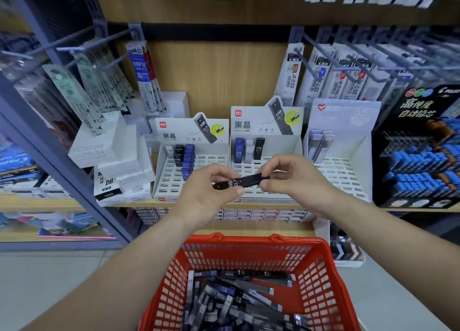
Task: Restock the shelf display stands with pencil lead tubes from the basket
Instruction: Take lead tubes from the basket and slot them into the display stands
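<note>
The basket (249, 242) ran out of frame. Above it, left grip (207, 196) and right grip (288, 179) pinched the black tube's (245, 181) ends.

Just beyond my left hand (206, 191) and right hand (293, 179) I see the wooden shelf (139, 204). On it, the left stand (169, 181) sits behind the left hand, the middle stand (249, 131) behind both, and the right stand (346, 171) past the right hand. White boxes (112, 146) lie farther left, a black display (418, 156) farther right.
</note>
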The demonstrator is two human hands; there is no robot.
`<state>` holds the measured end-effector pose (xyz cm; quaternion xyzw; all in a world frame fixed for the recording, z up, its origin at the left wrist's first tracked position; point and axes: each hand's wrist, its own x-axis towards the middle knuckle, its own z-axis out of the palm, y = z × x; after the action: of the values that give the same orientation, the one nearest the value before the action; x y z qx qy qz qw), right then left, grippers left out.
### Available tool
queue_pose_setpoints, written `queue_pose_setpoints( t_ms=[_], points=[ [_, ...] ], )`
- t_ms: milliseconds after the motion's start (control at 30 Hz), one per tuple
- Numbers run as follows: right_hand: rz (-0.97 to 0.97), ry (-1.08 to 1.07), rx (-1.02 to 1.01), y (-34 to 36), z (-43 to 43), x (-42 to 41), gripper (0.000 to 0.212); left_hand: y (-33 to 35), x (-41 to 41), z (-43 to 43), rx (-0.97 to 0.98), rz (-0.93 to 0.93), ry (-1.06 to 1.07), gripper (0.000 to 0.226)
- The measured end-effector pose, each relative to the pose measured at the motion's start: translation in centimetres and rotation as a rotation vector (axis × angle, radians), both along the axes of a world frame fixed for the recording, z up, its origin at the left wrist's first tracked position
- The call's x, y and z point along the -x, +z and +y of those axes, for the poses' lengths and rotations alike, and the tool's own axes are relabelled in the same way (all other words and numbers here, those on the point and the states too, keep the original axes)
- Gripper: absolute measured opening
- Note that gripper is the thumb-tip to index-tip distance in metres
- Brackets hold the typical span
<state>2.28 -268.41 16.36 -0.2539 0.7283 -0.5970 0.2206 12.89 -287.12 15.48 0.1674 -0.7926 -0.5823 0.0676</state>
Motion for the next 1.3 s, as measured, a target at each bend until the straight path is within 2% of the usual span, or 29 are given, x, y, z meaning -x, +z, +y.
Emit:
queue_pose_setpoints(
  t_ms=[67,133,267,333,433,533,633,700,767,867,1033,1300],
  points=[
    [-0.011,0.024,0.012,-0.3,0.2,0.2,0.008,-0.1,0.3,0.3,-0.028,0.010,-0.007,0.024],
    [-0.002,0.033,-0.001,-0.4,0.2,0.4,0.012,-0.1,0.5,0.5,-0.077,0.019,-0.014,0.026],
    [-0.030,0.130,-0.043,-0.2,0.3,0.8,0.036,-0.2,0.8,0.8,-0.198,0.040,0.012,0.040],
    [-0.037,0.210,-0.074,-0.2,0.1,0.8,0.057,-0.3,1.1,0.9,-0.218,0.042,0.015,0.049],
    [-0.028,0.273,-0.088,-0.5,-0.4,0.8,0.080,-0.5,1.5,1.0,-0.193,0.039,0.026,0.044],
    [-0.032,0.202,-0.057,-0.7,-0.7,1.3,0.064,-1.2,1.8,0.7,-0.027,0.009,0.046,0.031],
    [0.027,-0.041,-0.051,-1.3,-0.7,3.2,0.033,-2.1,1.9,-0.2,0.229,-0.056,0.015,0.023],
    [0.119,-0.211,-0.076,-1.7,-0.6,5.1,0.022,-2.8,1.7,-0.9,0.425,-0.112,-0.041,0.025],
    [0.208,-0.309,-0.092,-2.0,-0.8,7.1,0.020,-3.4,1.6,-1.5,0.532,-0.158,-0.086,0.033],
    [0.324,-0.345,-0.124,-2.5,-1.4,9.4,0.022,-4.1,1.5,-1.7,0.640,-0.229,-0.150,0.050],
    [0.409,-0.312,-0.220,-4.0,-2.5,10.7,0.016,-5.3,1.7,-1.1,0.714,-0.357,-0.335,0.075],
    [0.601,-0.217,-0.334,-4.5,-3.0,11.0,0.016,-6.2,2.3,-1.2,0.800,-0.388,-0.379,0.075]
  ],
)
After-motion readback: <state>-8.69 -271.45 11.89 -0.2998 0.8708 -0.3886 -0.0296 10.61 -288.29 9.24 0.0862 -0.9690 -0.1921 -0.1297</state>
